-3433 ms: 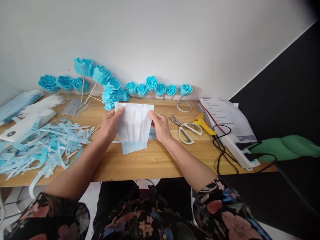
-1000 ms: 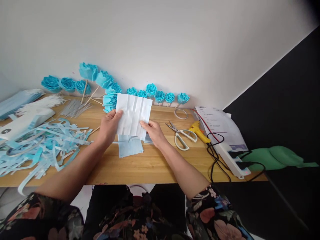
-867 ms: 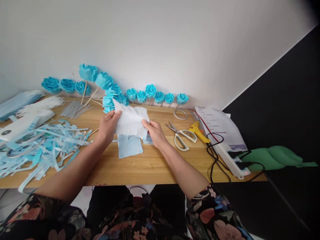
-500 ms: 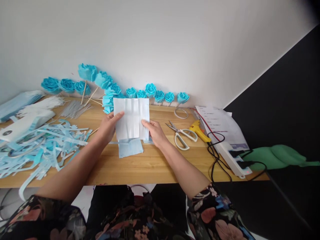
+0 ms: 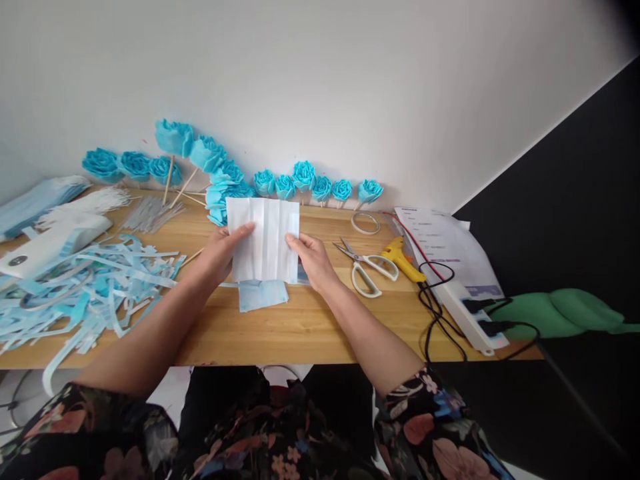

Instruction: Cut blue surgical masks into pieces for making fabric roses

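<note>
Both my hands hold up a white pleated sheet (image 5: 263, 239) over the wooden table (image 5: 300, 327). My left hand (image 5: 221, 250) pinches its left edge, thumb on the front. My right hand (image 5: 313, 257) pinches its right edge, lower down. Under the sheet a light blue sheet (image 5: 263, 295) lies flat on the table. Another blue piece shows just behind my right hand.
Blue paper roses (image 5: 305, 179) on sticks lean against the wall. A heap of blue and white strips (image 5: 85, 287) covers the left. White-handled scissors (image 5: 367, 267), a yellow glue gun (image 5: 403, 257), a tape ring (image 5: 366, 222), papers (image 5: 445, 240) and a power strip (image 5: 473, 313) with black cables lie to the right.
The white sheet was tilted and flexed between my hands, then brought upright and flat again. My right hand slid from the upper edge down to the lower right edge.
</note>
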Available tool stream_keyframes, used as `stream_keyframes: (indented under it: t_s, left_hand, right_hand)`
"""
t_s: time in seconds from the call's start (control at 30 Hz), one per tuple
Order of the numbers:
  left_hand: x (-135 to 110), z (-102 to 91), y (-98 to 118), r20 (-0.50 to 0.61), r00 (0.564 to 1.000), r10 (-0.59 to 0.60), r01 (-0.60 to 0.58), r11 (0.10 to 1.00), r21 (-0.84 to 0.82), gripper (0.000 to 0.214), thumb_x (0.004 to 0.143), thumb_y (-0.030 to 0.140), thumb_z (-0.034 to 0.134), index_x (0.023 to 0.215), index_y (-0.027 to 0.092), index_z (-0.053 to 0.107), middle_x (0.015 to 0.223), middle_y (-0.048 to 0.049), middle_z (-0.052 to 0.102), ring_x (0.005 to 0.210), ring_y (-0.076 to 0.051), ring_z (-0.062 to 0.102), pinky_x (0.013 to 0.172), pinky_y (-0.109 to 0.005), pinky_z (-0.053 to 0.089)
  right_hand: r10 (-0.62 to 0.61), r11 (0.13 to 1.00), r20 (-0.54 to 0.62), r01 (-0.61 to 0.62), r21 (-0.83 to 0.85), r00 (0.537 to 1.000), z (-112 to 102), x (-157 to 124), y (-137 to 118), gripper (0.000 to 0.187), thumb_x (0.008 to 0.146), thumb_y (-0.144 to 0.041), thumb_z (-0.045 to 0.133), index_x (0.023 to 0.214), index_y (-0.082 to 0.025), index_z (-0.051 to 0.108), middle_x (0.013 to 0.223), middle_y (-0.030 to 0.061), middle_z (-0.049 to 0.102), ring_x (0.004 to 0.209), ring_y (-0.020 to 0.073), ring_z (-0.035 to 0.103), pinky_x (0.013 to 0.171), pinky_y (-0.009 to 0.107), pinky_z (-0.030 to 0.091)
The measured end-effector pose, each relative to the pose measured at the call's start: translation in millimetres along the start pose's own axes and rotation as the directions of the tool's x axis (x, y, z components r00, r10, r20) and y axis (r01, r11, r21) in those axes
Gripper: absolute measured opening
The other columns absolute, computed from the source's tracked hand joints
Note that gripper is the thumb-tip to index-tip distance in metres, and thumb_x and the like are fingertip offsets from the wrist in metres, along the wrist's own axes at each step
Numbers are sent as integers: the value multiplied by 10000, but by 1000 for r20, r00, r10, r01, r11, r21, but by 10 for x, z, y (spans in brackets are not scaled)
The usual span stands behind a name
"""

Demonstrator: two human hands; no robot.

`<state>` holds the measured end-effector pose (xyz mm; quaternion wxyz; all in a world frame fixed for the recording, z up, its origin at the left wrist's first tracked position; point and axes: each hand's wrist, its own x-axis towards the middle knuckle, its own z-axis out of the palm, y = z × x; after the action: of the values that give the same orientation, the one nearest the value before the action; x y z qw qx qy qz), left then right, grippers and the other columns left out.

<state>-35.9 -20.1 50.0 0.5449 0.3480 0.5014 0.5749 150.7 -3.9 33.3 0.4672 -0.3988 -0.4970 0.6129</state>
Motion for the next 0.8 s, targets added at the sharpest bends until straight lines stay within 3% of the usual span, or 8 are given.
stream_keyframes:
  t_s: [0.1,0.33,0.53,0.73,0.8]
  left_hand:
    - [21,-12,-8,12,999,-40,40,999,-24,480,655,469,859,979,134,741,868,-119,789,891,-357,756,746,-417,645]
    - [16,-8,-24,166,986,-4,4,1000,2,536,642,435,888,1058,133,737,959,-121,798,877,-319,754,737,-371,622]
    - [-24,9,-28,194,981,-16,6,999,53,588,605,388,919,1084,112,721,990,-136,793,904,-326,750,765,-375,608]
    - [-9,3,-104,196,980,35,-53,995,87,517,678,376,877,1089,114,706,1076,-153,781,994,-352,737,839,-421,602]
    - [-13,9,-126,187,981,40,-59,993,100,506,686,389,871,1080,118,705,1065,-152,781,990,-358,736,833,-431,603]
  right_hand:
    - [28,1000,6,-28,-11,1000,-1,-7,9,448,719,-584,737,640,-204,513,606,-48,434,565,99,396,548,249,322]
    - [35,998,3,-35,-57,999,-1,-1,16,464,727,-628,706,655,-213,513,611,-42,432,562,105,387,541,254,319]
    - [-27,995,39,31,-99,999,17,-6,40,492,750,-649,695,658,-207,501,639,-40,404,600,103,364,540,251,281]
    - [-137,963,89,154,-222,987,9,-50,6,593,878,-698,557,618,-220,319,617,-47,293,596,100,297,568,268,261]
    - [-133,956,101,154,-250,986,11,-70,-25,593,876,-707,554,613,-217,348,607,-45,324,600,104,326,576,269,278]
